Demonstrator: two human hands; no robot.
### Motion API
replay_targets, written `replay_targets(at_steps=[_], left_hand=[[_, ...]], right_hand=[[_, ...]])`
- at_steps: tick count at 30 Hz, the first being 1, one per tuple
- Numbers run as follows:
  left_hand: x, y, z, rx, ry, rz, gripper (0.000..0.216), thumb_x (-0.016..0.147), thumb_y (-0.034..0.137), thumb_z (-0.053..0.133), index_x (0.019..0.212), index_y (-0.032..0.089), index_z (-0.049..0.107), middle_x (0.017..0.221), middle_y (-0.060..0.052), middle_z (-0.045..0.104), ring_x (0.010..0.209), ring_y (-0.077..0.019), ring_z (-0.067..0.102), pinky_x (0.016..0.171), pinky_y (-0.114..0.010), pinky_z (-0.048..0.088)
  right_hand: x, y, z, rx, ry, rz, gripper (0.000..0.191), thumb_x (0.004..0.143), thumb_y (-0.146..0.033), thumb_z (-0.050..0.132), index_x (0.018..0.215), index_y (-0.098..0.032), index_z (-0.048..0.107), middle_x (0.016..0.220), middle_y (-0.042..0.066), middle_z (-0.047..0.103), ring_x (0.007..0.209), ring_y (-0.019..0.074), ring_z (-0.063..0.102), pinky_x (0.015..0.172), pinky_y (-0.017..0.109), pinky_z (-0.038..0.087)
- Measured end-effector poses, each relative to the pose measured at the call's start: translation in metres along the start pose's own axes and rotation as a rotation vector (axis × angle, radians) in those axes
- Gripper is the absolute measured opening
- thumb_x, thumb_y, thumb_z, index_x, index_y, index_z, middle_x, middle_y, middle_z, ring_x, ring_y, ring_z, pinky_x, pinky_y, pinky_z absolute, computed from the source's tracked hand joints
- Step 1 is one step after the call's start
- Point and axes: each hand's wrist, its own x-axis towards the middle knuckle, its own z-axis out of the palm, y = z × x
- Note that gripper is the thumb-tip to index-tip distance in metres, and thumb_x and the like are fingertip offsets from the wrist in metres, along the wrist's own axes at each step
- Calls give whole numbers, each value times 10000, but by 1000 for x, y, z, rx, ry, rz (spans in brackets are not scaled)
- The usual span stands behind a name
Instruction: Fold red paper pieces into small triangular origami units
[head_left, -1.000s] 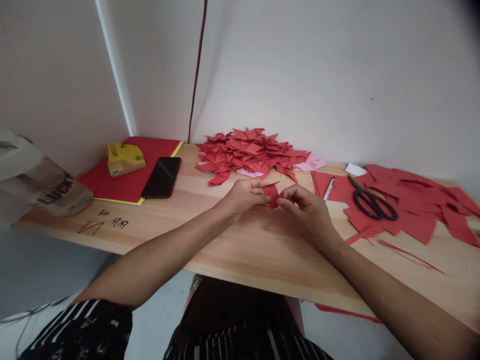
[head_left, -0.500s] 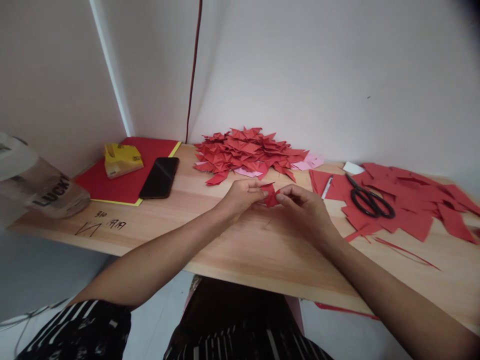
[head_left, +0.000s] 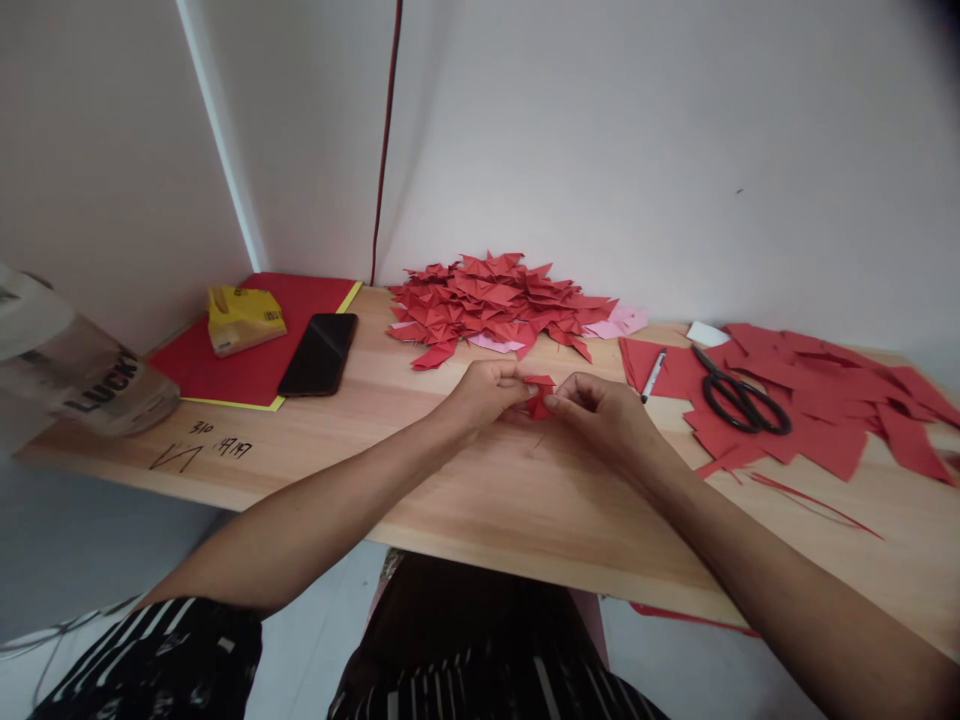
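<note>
Between my hands, just above the wooden table [head_left: 465, 500], is a small folded piece of red paper [head_left: 539, 397]. My left hand [head_left: 487, 395] pinches its left side, and the thumb and fingers of my right hand [head_left: 596, 405] are closed on its right side. Parts of the paper are hidden behind the fingertips. Right behind my hands rises a heap of folded red paper pieces [head_left: 495, 300], with some pink paper [head_left: 619, 322] showing at its edges.
On the right lie flat red paper sheets [head_left: 825, 400], black-handled scissors [head_left: 739, 400], a marker pen [head_left: 654, 376] and thin red strips [head_left: 817, 503]. To the left are a black phone [head_left: 319, 355], a yellow packet [head_left: 245, 320] on red sheets [head_left: 217, 375], and a clear bottle [head_left: 90, 375].
My right hand has shifted slightly left, closer to my left hand. The red paper between them now looks narrower and more folded. The things on the table have stayed put.
</note>
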Motion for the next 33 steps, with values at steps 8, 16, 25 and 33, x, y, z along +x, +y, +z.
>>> replay_targets(at_steps=[8, 16, 25, 33], left_hand=[[4, -3, -1, 31, -12, -39, 205, 724, 216, 800, 832, 88, 681, 721, -63, 710, 643, -124, 675, 623, -244, 559], [5, -2, 0, 58, -2, -53, 159, 746, 178, 777, 814, 89, 665, 688, -54, 701, 609, -115, 667, 603, -235, 555], [4, -3, 2, 158, -17, 10, 182, 720, 199, 794, 789, 85, 670, 701, -57, 697, 611, -104, 649, 573, -211, 544], [5, -8, 4, 208, 19, 92, 128, 749, 181, 747, 743, 92, 655, 647, -28, 653, 564, -92, 614, 540, -198, 517]], right_hand=[[-1, -1, 0, -51, -9, -26, 270, 785, -423, 640, 649, -192, 614, 512, -34, 482, 501, 106, 366, 483, 249, 266], [-1, 1, 0, -62, -23, -9, 261, 771, -415, 653, 640, -196, 603, 513, -33, 489, 501, 108, 372, 479, 253, 254], [-1, -2, 0, -87, -44, 1, 268, 777, -403, 632, 616, -199, 568, 531, -28, 495, 515, 112, 374, 489, 263, 246], [-2, -4, 1, -95, -46, 0, 254, 788, -413, 629, 660, -196, 598, 565, -19, 539, 538, 121, 415, 506, 254, 280]])
